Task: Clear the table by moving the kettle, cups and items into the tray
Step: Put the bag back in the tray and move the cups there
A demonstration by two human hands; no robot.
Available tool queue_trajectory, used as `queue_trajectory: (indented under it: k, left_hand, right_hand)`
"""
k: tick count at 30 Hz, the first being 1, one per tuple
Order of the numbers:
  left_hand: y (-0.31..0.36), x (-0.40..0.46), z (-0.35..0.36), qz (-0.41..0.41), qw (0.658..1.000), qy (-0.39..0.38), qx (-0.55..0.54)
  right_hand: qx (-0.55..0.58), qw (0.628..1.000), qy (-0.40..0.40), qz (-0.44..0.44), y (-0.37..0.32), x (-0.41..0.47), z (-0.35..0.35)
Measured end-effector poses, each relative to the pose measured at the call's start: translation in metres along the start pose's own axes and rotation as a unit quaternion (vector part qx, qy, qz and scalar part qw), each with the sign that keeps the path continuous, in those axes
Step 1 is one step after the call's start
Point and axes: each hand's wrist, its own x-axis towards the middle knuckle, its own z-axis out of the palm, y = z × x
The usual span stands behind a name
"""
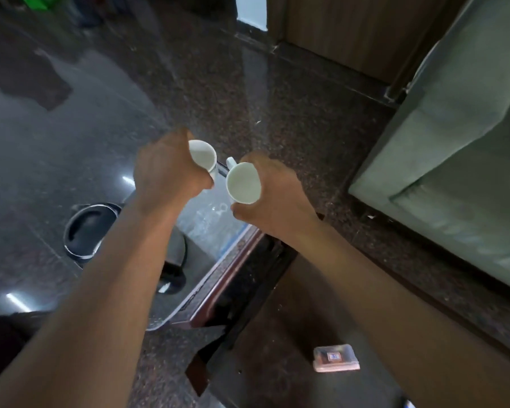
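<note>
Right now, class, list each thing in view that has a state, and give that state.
Left hand: closed around left white cup, empty, held up.
Right hand: closed around right white cup, empty, held up.
Kettle: upright on table, lid shut.
Tray: on table, holding no cups.

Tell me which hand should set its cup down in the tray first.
Probably the left hand: its white cup hangs over the tray, while the right hand holds its cup nearer the tray's edge.
</note>
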Motion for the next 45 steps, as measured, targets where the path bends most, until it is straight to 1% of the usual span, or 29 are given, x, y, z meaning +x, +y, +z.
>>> queue_trajectory:
  k: [3,7,12,15,20,24,27,30,35,39,45]
  left_hand:
    - [-0.008,0.036,-0.008,0.012,0.998,-0.046,0.032]
    - [-0.026,0.062,0.002,-0.006,0.991,-0.124,0.056]
    - [-0.050,0.073,0.027,-0.022,0.981,-0.162,0.106]
    - [-0.054,0.081,0.040,-0.010,0.976,-0.152,0.153]
    - [-0.050,0.092,0.055,0.007,0.970,-0.132,0.205]
    - [-0.053,0.098,0.071,0.030,0.972,-0.110,0.206]
    - [-0.061,0.098,0.078,0.045,0.975,-0.089,0.197]
    - [-0.066,0.096,0.081,0.067,0.975,-0.081,0.193]
    - [-0.064,0.090,0.080,0.108,0.970,-0.066,0.205]
    - [-0.067,0.091,0.073,0.151,0.955,-0.070,0.246]
    - [-0.068,0.086,0.073,0.172,0.942,-0.055,0.284]
  right_hand:
    - [-0.009,1.000,0.012,0.011,-0.007,0.023,0.021]
    - [-0.036,0.999,0.006,0.039,-0.010,0.045,0.056]
    - [-0.080,0.995,-0.013,0.061,-0.006,0.056,0.099]
    - [-0.120,0.991,-0.014,0.053,-0.002,0.061,0.118]
    - [-0.220,0.975,0.035,0.017,-0.001,0.072,0.133]
    - [-0.261,0.964,0.046,0.009,-0.002,0.075,0.137]
    - [-0.298,0.954,0.030,0.004,-0.002,0.073,0.140]
    - [-0.305,0.952,0.008,0.006,-0.002,0.073,0.143]
    - [-0.283,0.959,0.000,0.010,-0.002,0.074,0.148]
    - [-0.271,0.963,-0.002,0.006,-0.002,0.072,0.151]
    - [-0.275,0.962,-0.004,0.004,-0.002,0.072,0.156]
